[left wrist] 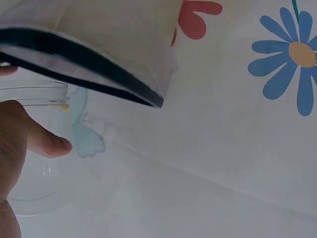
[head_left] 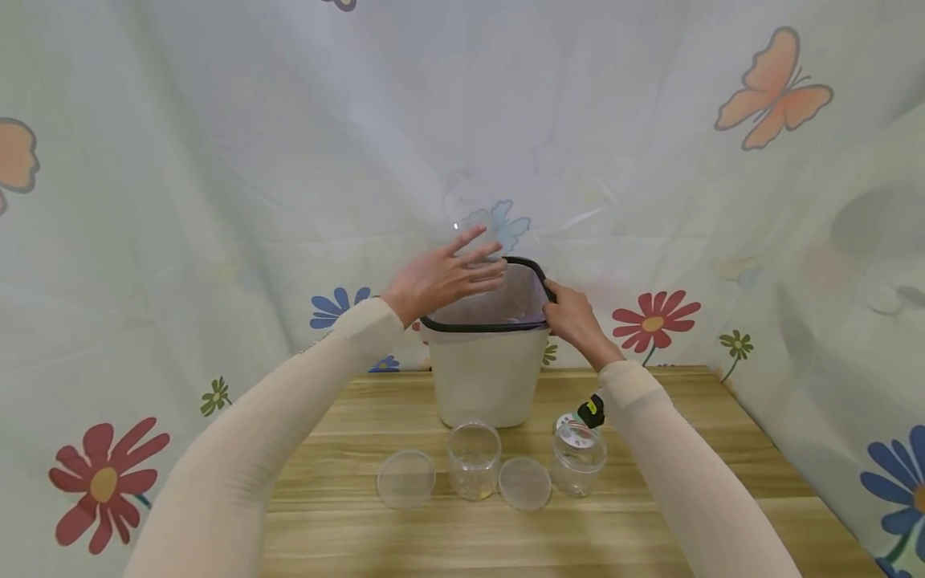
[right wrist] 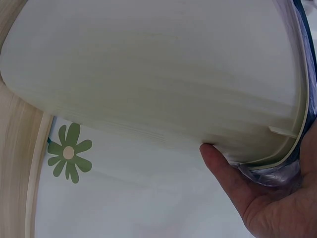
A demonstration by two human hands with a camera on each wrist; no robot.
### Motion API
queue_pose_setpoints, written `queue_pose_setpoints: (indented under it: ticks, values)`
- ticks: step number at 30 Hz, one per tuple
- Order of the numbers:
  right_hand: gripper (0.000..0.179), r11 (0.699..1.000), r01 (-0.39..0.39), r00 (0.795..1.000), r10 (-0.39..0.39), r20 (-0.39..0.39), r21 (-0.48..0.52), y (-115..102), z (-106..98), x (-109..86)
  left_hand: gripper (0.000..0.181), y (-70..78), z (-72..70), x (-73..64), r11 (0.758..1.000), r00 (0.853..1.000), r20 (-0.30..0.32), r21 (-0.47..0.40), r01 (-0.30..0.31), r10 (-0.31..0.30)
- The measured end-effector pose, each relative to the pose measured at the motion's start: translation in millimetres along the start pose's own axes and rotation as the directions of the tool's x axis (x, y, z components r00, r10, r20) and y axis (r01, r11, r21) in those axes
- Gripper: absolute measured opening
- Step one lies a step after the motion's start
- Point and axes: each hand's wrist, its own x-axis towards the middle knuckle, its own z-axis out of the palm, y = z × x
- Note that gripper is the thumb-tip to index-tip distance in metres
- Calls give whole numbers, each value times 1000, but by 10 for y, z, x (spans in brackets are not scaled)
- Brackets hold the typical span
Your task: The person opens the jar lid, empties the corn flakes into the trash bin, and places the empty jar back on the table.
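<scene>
My left hand (head_left: 451,277) is raised over the mouth of a white waste bin (head_left: 484,377) and grips a clear plastic jar (left wrist: 44,173). The jar is tipped mouth-down, its threaded rim close to the bin's black rim (left wrist: 74,57), with a small yellow bit at the jar's edge. In the head view the jar shows only as a faint outline beyond the fingers. At the bin's right corner, my right hand (head_left: 574,321) grips the rim, thumb (right wrist: 220,166) against the outer wall. A thin translucent liner (right wrist: 277,176) is folded over that rim.
In front of the bin, a clear jar (head_left: 474,466) stands on the wood-grain table between two translucent round lids (head_left: 406,480). Another clear jar (head_left: 578,466) is farther right, by a patterned disc and a black-and-yellow object (head_left: 592,410). A flowered cloth (head_left: 289,201) hangs behind.
</scene>
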Motion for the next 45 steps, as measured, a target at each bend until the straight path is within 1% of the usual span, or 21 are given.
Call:
queue_pose_setpoints:
  ticks: [2,3,5,8,11,13,19,21,23,25,26,29,31,33,34,37,39,40,41,45]
  values:
    - [61,1000,0,1000,0,0,-4,1,6,1,110,87,13,14,999,999,3,11,-41,41]
    - [61,1000,3,1000,-3,-1,-6,1,8,0,109,123,17,18,999,999,5,17,-51,50]
    - [61,1000,8,1000,-8,-1,-8,1,7,-3,109,172,24,24,998,999,13,25,-50,50]
    - [61,1000,19,1000,-19,-5,-8,-7,-2,-11,108,181,23,14,999,999,14,31,-33,33]
    - [61,1000,24,1000,-24,-8,-7,-15,-17,-21,113,129,13,-8,1000,1000,10,8,-21,20]
    - [61,1000,25,1000,-25,-9,-9,-17,-25,-26,114,72,1,-28,1000,1000,4,-11,0,0]
    - [61,1000,17,1000,-17,-4,-1,-9,-21,-26,115,-136,-37,-75,994,997,13,-72,81,-80]
    - [61,1000,14,1000,-14,-1,2,-5,-21,-22,115,-182,-44,-80,990,994,13,-87,109,-108]
    - [61,1000,14,1000,-14,-2,4,-7,-23,-20,115,-196,-42,-83,988,992,10,-89,127,-126]
    - [60,1000,13,1000,-13,-3,2,-9,-23,-20,115,-163,-31,-76,991,994,11,-69,112,-112]
    - [60,1000,14,1000,-14,-3,1,-9,-23,-22,116,-130,-22,-70,994,996,9,-65,91,-91]
    - [60,1000,13,1000,-13,-1,1,-5,-15,-26,125,4,7,-53,999,1000,3,-43,8,-8]
    - [61,1000,13,1000,-13,3,4,-1,-6,-28,132,81,19,-48,999,1000,1,-28,-27,27]
    - [61,1000,12,1000,-12,6,6,-3,-4,-36,144,123,23,-52,1000,1000,4,-16,-27,27]
    - [61,1000,13,1000,-13,6,7,-6,-5,-39,146,127,21,-55,1000,1000,5,-13,-23,23]
    - [61,1000,11,1000,-11,9,9,-17,-16,-44,155,105,12,-67,1000,1000,4,-18,-1,1]
    - [62,1000,9,1000,-9,11,14,-23,-25,-42,161,81,8,-77,999,1000,-2,-38,9,-9]
    - [62,1000,11,1000,-11,10,15,-22,-24,-38,160,70,7,-81,999,1000,-4,-50,16,-16]
    - [62,1000,10,1000,-11,11,18,-21,-24,-36,155,62,9,-86,998,1000,-7,-65,27,-27]
    - [62,1000,9,1000,-10,13,22,-10,-16,-31,128,46,29,-105,986,996,-22,-147,85,-89]
